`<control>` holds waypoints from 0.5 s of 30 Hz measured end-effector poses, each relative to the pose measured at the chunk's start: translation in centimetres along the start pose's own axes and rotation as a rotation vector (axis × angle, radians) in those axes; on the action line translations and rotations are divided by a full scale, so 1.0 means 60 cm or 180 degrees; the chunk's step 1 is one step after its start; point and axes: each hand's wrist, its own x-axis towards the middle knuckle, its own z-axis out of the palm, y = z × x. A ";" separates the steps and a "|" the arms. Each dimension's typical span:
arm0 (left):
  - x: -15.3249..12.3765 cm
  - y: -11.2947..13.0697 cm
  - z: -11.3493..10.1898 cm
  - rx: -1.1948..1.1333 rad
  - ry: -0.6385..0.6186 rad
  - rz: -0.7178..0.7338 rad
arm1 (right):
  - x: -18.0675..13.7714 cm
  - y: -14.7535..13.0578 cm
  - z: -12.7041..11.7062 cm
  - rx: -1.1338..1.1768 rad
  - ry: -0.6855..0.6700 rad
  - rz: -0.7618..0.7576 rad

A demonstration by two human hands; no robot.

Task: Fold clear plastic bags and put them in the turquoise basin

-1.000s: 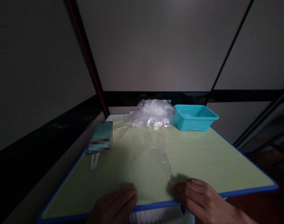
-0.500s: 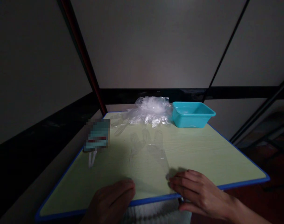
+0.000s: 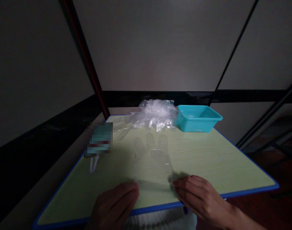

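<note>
A clear disposable plastic glove [image 3: 152,166] lies spread on the table, its fingers pointing away from me and its cuff towards me. At the cuff's left corner is my left hand [image 3: 115,204], closed with the fingertips pinched together on the film. My right hand [image 3: 201,198] is at the right corner, fingers bent together on the cuff edge; its thumb is hidden. Between the two hands the cuff edge runs as a faint line. Behind the glove sits a crumpled heap of clear plastic gloves [image 3: 156,115], with loose glove fingers trailing left.
A turquoise plastic basin [image 3: 196,124] stands at the table's back right. On the left edge is a blurred-out greenish item [image 3: 99,140] with a white strap [image 3: 93,163]. The pale table [image 3: 208,159] has a blue rim and meets a wall behind.
My right hand has drawn its thumb in and closed at the glove's cuff. The left hand has shifted barely. The glove's cuff edge now shows more plainly between them.
</note>
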 end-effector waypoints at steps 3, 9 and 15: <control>0.006 0.004 -0.004 0.0026 -0.0002 0.0069 | 0.000 0.005 -0.001 0.0077 -0.0080 -0.0064; 0.047 0.014 -0.008 0.0190 0.0382 0.0040 | 0.017 0.011 -0.013 0.0427 -0.0266 0.0339; 0.083 0.006 -0.003 0.0119 0.0601 -0.0256 | 0.038 0.026 -0.016 0.0839 -0.0373 0.0902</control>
